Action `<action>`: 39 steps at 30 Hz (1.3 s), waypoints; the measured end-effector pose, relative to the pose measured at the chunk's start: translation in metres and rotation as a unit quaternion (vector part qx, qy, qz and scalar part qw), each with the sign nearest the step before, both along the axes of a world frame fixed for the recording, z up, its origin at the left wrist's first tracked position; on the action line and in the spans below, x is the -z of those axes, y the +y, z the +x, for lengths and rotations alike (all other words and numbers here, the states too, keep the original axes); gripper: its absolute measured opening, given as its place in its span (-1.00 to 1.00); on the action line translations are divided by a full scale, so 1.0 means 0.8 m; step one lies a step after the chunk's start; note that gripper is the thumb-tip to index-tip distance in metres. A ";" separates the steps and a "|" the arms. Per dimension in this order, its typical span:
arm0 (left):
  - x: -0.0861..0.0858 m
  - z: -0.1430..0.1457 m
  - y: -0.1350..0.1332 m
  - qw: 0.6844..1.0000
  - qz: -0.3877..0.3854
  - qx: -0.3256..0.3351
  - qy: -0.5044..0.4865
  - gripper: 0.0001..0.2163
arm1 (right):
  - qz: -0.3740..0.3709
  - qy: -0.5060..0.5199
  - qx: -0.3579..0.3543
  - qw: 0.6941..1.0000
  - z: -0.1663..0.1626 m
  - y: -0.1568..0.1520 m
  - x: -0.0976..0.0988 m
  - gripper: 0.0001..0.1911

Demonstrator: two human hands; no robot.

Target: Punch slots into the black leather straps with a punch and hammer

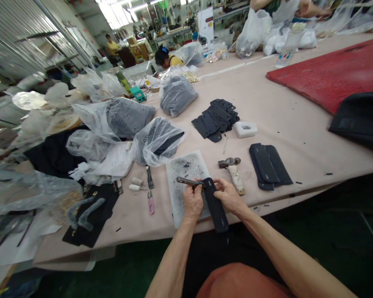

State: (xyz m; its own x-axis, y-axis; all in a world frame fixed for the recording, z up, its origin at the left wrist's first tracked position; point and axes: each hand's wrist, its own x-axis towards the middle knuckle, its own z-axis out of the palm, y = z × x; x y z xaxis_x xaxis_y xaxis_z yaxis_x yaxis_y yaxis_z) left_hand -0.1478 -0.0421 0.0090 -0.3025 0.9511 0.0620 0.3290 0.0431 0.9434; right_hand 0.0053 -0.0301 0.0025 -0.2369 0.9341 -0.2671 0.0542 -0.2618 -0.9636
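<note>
My left hand (193,203) is closed around a metal punch (186,181), a bar-shaped tool lying nearly level, its right end at the edge of a long black strap-like piece (216,207). My right hand (229,195) pinches that black piece near its upper end; the piece hangs down past the table edge. Beneath my hands lies a scuffed white board (177,194) strewn with black scraps. Just right of it rests a hammer (234,171) with a wrapped handle. Farther right is a stack of black pieces (269,165).
Behind the board lie a pile of black cut pieces (216,118) and a white block (246,129). Pink-handled snips (151,203) lie left. Plastic bags (157,140) crowd the left side. A red sheet (335,74) covers the far right. A person (174,61) sits across the table.
</note>
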 end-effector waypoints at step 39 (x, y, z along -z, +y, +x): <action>-0.054 0.030 -0.005 0.918 -0.190 -0.031 -0.347 -0.64 | 0.227 -0.070 0.109 0.965 0.013 -0.032 -0.039 -0.94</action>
State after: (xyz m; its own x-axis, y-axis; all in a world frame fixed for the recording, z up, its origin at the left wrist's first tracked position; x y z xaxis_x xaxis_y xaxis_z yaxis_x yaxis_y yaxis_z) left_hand -0.1238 -0.0460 0.0522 -0.1978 0.8443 -0.4981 -0.3590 0.4104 0.8383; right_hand 0.0160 -0.0553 0.0339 -0.0122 0.9861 0.1655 0.1839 0.1649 -0.9690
